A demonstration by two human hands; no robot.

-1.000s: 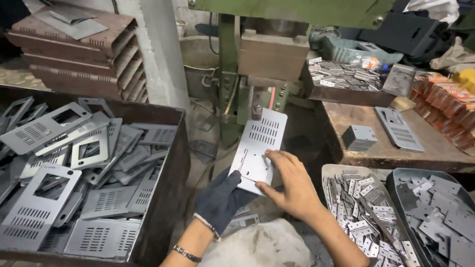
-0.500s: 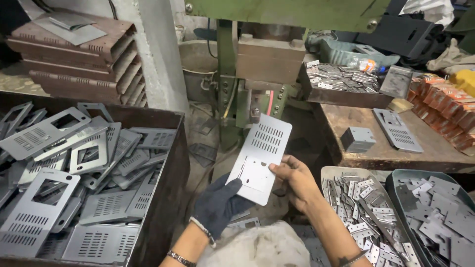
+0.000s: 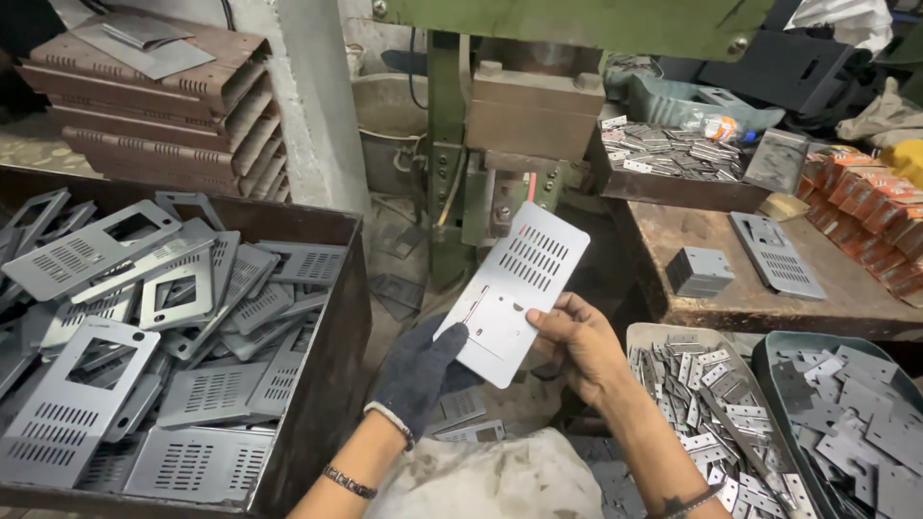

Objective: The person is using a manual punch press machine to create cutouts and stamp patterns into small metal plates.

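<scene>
We hold a perforated metal plate (image 3: 512, 288) at the centre of the view, tilted, its slotted end pointing to 1 o'clock. Our gloved left hand (image 3: 420, 373) pinches its lower edge at 7 o'clock; our bare right hand (image 3: 577, 346) grasps its right edge at 4 o'clock. At 9 o'clock a bin (image 3: 317, 223) is heaped with similar plates. At 4 o'clock lies a tray of small hinges (image 3: 707, 423). The green press (image 3: 452, 163) stands at 12 o'clock.

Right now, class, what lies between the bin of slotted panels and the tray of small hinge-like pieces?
In the head view: the gloved left hand and bare right hand holding a perforated metal plate.
</scene>
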